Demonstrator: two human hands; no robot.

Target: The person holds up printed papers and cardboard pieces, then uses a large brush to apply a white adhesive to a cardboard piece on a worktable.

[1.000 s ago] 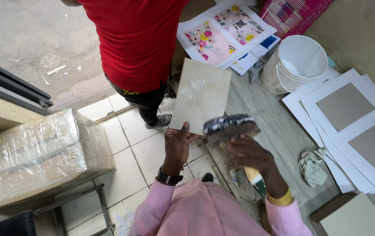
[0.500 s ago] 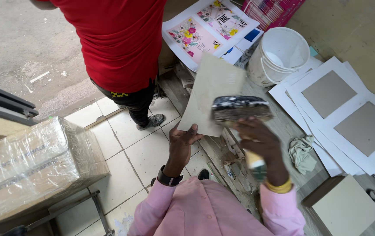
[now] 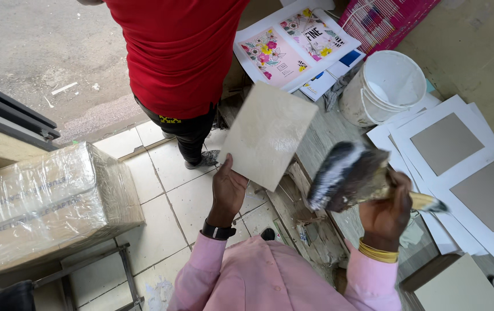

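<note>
Your left hand (image 3: 228,190) holds a pale square board (image 3: 268,134) by its lower corner: the thumb lies across the near face and the other fingers are hidden behind it, so the board rises up and away from your fingers, tilted like a diamond. Your right hand (image 3: 386,210) is closed around the pale handle of a wide paste brush (image 3: 347,175); the handle's end pokes out to the right of your fingers, and the dark, white-streaked bristles fan out to their left. The bristles sit just to the right of the board's lower edge, apart from it.

Beyond the board stands a person in a red shirt (image 3: 178,52) on the tiled floor (image 3: 166,190). Above your right fingers is a white bucket (image 3: 388,86), and to their right lie white sheets with grey squares (image 3: 460,161). Flowered prints (image 3: 293,43) lie past the board's top corner. Far left of your left fingers sits a plastic-wrapped carton (image 3: 39,207).
</note>
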